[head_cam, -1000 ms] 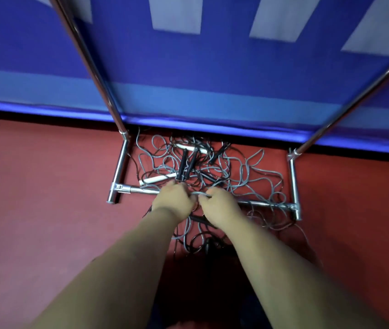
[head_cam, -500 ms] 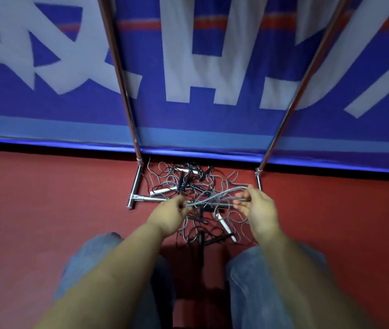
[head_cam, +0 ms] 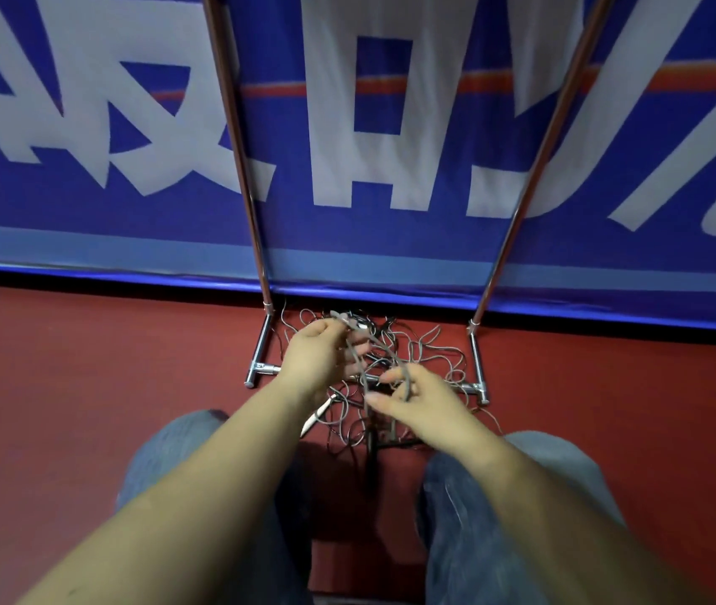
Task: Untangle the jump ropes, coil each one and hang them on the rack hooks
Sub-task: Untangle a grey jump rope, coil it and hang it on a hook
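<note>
A tangle of thin grey jump ropes (head_cam: 430, 355) with black and white handles lies on the red floor inside the base of a chrome rack (head_cam: 476, 364). My left hand (head_cam: 319, 353) is raised above the pile and pinches a bunch of grey cord near its fingertips. That cord (head_cam: 380, 347) runs down and right to my right hand (head_cam: 419, 401), whose fingers curl round it. A white handle (head_cam: 317, 414) pokes out below my left wrist. The rack's hooks are out of view.
The rack's two chrome uprights (head_cam: 238, 146) rise against a blue banner (head_cam: 391, 124) with large white letters. My knees in blue jeans (head_cam: 522, 495) are at the bottom, either side of the pile. Red floor (head_cam: 85, 386) spreads left and right.
The view has tilted up and I have moved back from the pile. Both hands have lifted off the heap and drawn apart, stretching a length of grey cord between them.
</note>
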`<state>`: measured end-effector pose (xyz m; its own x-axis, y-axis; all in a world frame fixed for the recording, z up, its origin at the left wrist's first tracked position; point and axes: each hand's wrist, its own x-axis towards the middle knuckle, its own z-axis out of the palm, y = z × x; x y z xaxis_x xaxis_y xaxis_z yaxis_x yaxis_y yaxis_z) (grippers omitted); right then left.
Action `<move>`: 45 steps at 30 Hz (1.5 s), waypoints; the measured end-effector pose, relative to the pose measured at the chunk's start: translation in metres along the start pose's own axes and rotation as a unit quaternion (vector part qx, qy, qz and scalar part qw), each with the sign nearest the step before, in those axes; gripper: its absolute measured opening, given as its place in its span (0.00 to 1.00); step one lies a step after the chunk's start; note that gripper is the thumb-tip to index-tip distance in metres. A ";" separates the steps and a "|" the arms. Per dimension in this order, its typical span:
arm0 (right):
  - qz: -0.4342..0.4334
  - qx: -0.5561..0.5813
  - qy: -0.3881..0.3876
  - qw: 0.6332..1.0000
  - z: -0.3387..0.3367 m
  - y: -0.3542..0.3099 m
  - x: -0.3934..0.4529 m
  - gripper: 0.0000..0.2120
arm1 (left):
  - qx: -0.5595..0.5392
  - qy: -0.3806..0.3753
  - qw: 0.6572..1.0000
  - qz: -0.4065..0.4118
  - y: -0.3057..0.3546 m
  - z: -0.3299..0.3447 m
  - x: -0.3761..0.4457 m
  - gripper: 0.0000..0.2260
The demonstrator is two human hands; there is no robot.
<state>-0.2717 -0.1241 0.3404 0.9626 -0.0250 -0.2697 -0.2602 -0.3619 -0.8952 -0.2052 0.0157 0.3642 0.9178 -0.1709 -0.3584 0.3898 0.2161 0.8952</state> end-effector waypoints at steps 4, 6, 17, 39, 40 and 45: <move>-0.010 -0.040 -0.068 0.997 0.006 0.000 0.036 0.08 | -0.003 -0.035 0.999 -0.013 0.009 0.003 0.028 0.10; -0.019 -0.058 -0.074 0.995 0.009 0.004 0.055 0.09 | 0.034 -0.040 0.998 -0.029 0.001 -0.003 0.044 0.11; 0.179 0.379 0.034 0.907 -0.007 0.024 0.171 0.14 | 0.286 -0.180 0.935 -0.111 -0.061 -0.022 0.137 0.20; 0.027 -0.229 0.023 0.973 -0.016 0.065 0.221 0.07 | 0.324 -0.084 0.942 0.001 -0.064 -0.021 0.202 0.09; 0.045 -0.252 0.015 0.967 -0.017 0.068 0.221 0.09 | 0.288 -0.051 0.956 -0.001 -0.061 -0.020 0.203 0.09; 0.088 -0.171 0.011 0.981 -0.013 0.068 0.219 0.10 | 0.217 0.009 0.976 -0.035 -0.053 -0.022 0.206 0.12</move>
<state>-0.0771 -0.1661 0.2250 0.9077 -0.1335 -0.3977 -0.3851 -0.6411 -0.6638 -0.0350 -0.0095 0.2370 0.8923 -0.1535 -0.4245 0.3872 -0.2227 0.8947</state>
